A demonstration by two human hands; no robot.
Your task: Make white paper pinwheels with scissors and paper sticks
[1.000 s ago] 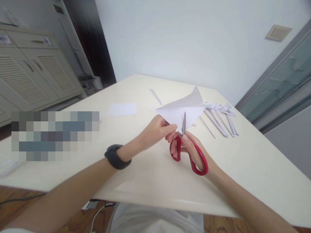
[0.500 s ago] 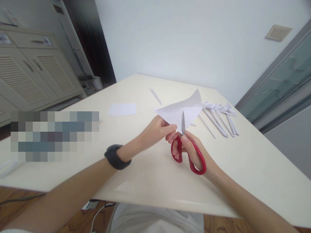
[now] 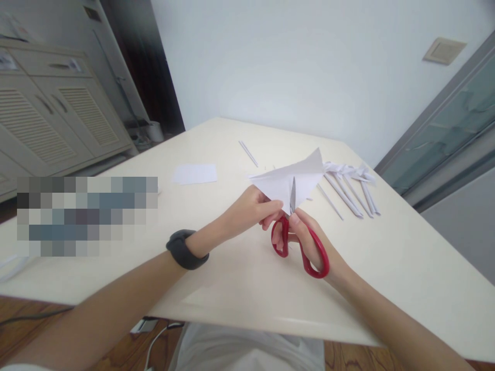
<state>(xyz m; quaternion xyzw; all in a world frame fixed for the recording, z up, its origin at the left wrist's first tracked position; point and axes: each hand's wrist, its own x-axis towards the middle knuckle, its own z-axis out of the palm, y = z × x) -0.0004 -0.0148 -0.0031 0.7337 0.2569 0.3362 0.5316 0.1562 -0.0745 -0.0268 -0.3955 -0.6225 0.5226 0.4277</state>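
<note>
A folded sheet of white paper (image 3: 276, 184) is raised above the table, one corner pointing up and right. My left hand (image 3: 260, 206) pinches its lower edge between thumb and fingers. In my right hand (image 3: 309, 234) is a pair of scissors (image 3: 319, 250) with red handles, thumb and fingers through the loops. One blade shows in front of the paper, pointing away from me, with the paper between the blades. The other blade is hidden behind the sheet.
A flat stack of white paper (image 3: 195, 173) lies left of my hands. Two thin paper sticks (image 3: 248, 153) lie farther back. Several rolled paper tubes (image 3: 344, 196) with crumpled ends rest at the right. A blurred-out patch (image 3: 87, 216) covers something on the left of the table (image 3: 224, 278).
The paper has shifted slightly down and right, and its raised corner sits lower. The scissors' handles are still spread, and both hands have stayed nearly in place.
</note>
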